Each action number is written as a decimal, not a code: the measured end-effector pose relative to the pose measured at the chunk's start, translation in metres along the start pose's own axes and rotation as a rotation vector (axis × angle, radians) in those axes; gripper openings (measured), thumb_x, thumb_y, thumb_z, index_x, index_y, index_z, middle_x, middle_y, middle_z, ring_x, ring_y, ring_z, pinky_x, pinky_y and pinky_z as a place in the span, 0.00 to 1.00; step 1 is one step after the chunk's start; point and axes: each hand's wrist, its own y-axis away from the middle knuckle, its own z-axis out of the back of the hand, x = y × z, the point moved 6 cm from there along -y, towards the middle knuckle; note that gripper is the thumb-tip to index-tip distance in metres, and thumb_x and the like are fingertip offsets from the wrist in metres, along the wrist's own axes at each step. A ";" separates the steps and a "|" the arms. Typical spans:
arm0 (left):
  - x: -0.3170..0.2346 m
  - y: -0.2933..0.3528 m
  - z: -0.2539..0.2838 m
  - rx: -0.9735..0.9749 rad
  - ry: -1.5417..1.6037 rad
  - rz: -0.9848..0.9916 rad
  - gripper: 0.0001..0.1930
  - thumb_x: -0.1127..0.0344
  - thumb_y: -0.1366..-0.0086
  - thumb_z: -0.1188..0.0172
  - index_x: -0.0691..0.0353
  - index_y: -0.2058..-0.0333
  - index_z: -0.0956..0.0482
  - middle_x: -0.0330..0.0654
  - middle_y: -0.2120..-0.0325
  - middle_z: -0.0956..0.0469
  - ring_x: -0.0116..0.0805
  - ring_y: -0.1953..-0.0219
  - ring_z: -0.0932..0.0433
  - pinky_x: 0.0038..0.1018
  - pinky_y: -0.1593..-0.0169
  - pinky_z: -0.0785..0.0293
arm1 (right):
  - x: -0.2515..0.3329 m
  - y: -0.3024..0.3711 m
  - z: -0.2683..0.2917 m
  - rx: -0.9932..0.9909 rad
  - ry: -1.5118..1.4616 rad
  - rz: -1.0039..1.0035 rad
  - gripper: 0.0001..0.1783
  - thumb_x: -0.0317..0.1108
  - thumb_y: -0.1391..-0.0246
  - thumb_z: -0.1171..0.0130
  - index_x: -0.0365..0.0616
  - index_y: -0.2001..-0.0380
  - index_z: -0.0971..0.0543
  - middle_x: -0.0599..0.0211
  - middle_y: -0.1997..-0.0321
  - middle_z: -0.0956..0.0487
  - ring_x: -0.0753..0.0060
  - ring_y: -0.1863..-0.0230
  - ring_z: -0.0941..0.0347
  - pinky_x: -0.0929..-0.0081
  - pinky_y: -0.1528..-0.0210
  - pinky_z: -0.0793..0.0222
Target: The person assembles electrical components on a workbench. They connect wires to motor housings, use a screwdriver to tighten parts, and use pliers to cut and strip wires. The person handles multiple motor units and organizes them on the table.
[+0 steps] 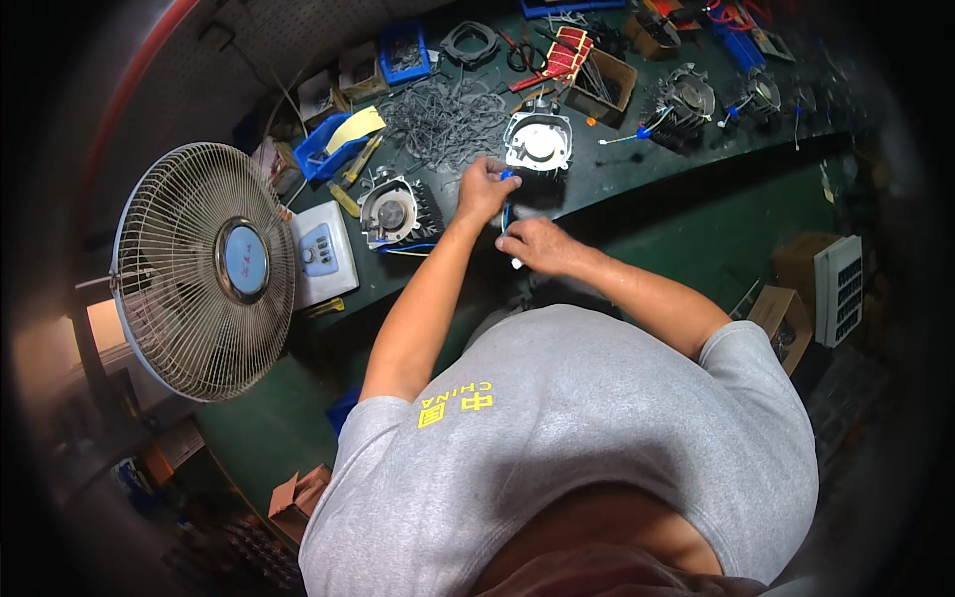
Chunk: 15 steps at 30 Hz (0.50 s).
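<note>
In front of me on the bench edge stands a finned metal motor housing (538, 142), its pale open face turned up under bright light. My left hand (481, 191) is closed at its near left side, thumb and fingers pinching a small blue piece (508, 174) where the wires come out. Below it, my right hand (537, 246) is closed on the thin blue and white wires (506, 215). A white connector (516, 264) hangs just under its fingertips. Another finned housing (391, 211) with loose wires sits to the left of my left forearm.
A large fan (204, 269) stands at left. Behind my hands lie a heap of grey cords (443, 119), a blue bin (338, 145), scissors (527, 57) and a cardboard box (602, 85). More finned housings (686, 99) line the bench to the right.
</note>
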 end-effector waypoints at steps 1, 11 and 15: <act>0.012 -0.002 -0.001 0.023 0.094 0.061 0.18 0.67 0.42 0.26 0.70 0.57 0.19 0.44 0.68 0.16 0.34 0.68 0.18 0.31 0.63 0.21 | 0.006 0.000 0.017 -0.059 0.087 0.047 0.21 0.49 0.39 0.39 0.38 0.66 0.15 0.44 0.68 0.16 0.39 0.62 0.18 0.51 0.55 0.23; 0.019 0.023 -0.008 0.043 0.509 0.430 0.13 0.69 0.28 0.39 0.72 0.51 0.19 0.43 0.63 0.17 0.29 0.65 0.19 0.26 0.62 0.15 | -0.044 -0.096 0.175 -0.779 0.207 0.390 0.27 0.42 0.50 0.27 0.42 0.48 0.19 0.55 0.45 0.19 0.49 0.42 0.27 0.60 0.38 0.33; 0.020 0.036 -0.013 -0.053 0.579 0.538 0.14 0.68 0.29 0.37 0.69 0.49 0.20 0.38 0.63 0.18 0.25 0.66 0.19 0.27 0.59 0.15 | -0.073 -0.137 0.167 -0.520 0.044 0.393 0.28 0.45 0.49 0.26 0.39 0.49 0.18 0.51 0.44 0.19 0.49 0.43 0.23 0.61 0.42 0.28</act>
